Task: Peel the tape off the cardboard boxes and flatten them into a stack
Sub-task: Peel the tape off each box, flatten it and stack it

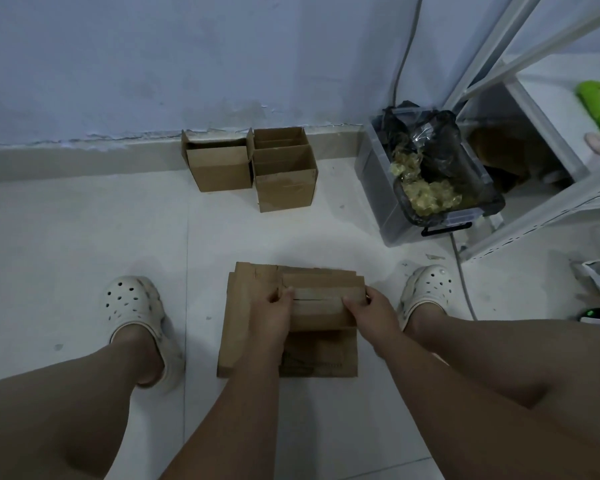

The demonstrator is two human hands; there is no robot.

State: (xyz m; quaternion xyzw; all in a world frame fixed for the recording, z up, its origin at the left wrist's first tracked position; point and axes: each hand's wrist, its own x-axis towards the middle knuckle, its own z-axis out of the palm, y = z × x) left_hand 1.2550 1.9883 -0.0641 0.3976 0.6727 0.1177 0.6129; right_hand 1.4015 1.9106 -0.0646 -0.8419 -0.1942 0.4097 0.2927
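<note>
Below, the floor (84,230) is of pale white tiles with some small dirt marks, and it meets a bluish wall (187,57) at a low grey baseboard (66,157) where the paint is cracked. At the right side stands a white metal shelf rack (520,81), and a grey cable (404,60) goes down the wall beside it.

Near the rack there is a clear plastic bin (374,188) on the floor. Inside it is a black bag (440,133), and in the bag lies a heap of crumpled yellowish tape (426,197). Against the baseboard stand two open boxes of brown cardboard, touching each other: the left open box (219,171) and the right open box (284,188). Their flaps are up, and I cannot see anything inside them.

The stack (238,327) of flat cardboard lies on the floor between the person's two feet, which wear white clogs (132,306). Its pieces are not aligned exactly; some edges stick out at the left and at the far side. On top of it is a flattened box (321,299), brown and folded, with a seam across its middle. The left hand (278,310) grips its left end with curled fingers, and the right hand (374,306) grips its right end in the same way.
</note>
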